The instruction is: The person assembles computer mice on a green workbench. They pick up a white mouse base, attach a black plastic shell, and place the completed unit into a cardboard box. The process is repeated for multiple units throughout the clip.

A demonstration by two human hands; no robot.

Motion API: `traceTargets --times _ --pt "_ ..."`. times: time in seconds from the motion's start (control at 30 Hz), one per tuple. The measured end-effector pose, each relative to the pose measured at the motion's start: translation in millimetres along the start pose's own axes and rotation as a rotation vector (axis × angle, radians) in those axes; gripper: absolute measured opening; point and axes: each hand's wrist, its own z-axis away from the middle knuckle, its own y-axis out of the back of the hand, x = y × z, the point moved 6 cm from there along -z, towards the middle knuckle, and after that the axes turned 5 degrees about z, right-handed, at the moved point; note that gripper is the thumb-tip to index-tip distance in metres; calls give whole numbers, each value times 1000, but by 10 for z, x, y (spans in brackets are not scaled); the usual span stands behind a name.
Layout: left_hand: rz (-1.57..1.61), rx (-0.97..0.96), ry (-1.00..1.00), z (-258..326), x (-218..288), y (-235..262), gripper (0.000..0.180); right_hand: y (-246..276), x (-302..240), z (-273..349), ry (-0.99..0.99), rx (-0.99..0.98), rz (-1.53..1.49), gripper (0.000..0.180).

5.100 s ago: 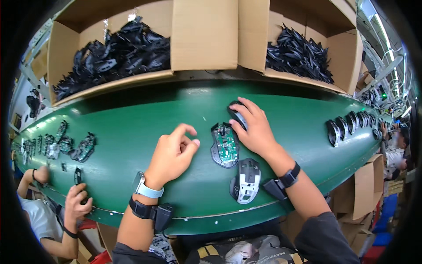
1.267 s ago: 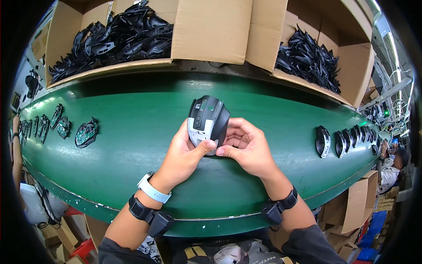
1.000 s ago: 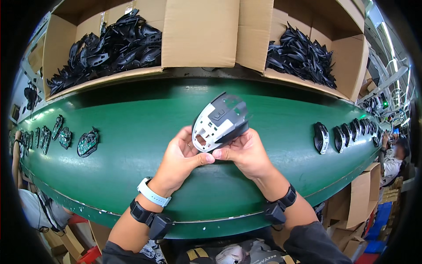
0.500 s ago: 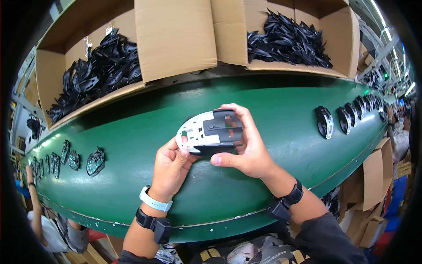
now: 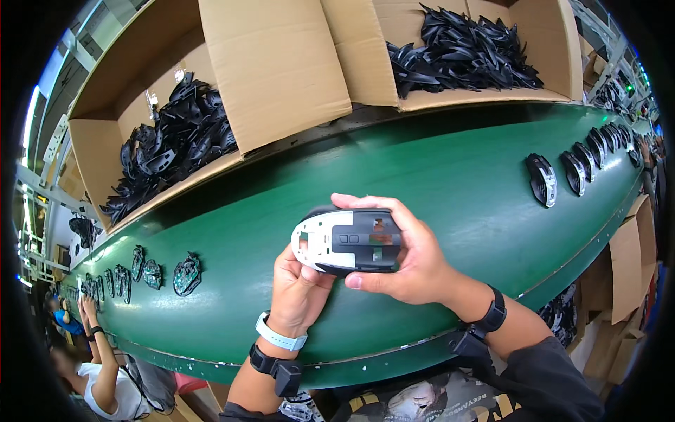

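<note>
Between my two hands is a computer mouse shell (image 5: 347,240), white at its left end and dark grey at its right, with several cut-out openings in the top. My left hand (image 5: 299,290) is closed on the white end, its thumb along the near edge. Wrapped round the dark end is my right hand (image 5: 416,261), fingers over the far side and thumb at the near side. The shell is above a green conveyor belt (image 5: 450,176). Its underside is hidden.
A cardboard box (image 5: 91,151) of black plastic parts stands at the far left, another box (image 5: 562,53) at the far right. Mouse parts with green circuit boards (image 5: 188,273) sit left on the belt; black-and-silver mouse parts (image 5: 541,181) line the right. A co-worker (image 5: 105,383) is at lower left.
The whole view has shifted and tilted. The mouse shell has turned a little to lie straighter and more level. Both hands still hold it, slightly lower in the picture.
</note>
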Motion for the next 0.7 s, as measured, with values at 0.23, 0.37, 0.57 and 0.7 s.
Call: traceTargets --times 0.23,0.37,0.57,0.7 --pt "12 -77 -7 -2 -64 -155 68 108 50 -11 -28 5 47 75" --pt "1 -98 -50 34 -93 -263 57 0 -2 56 -39 157 115 74" --pt "54 -2 -92 356 -76 -564 55 2 -48 -15 -86 -42 -12 79" --pt "-449 206 -383 589 -2 -211 37 -298 97 101 -320 -123 -264 83"
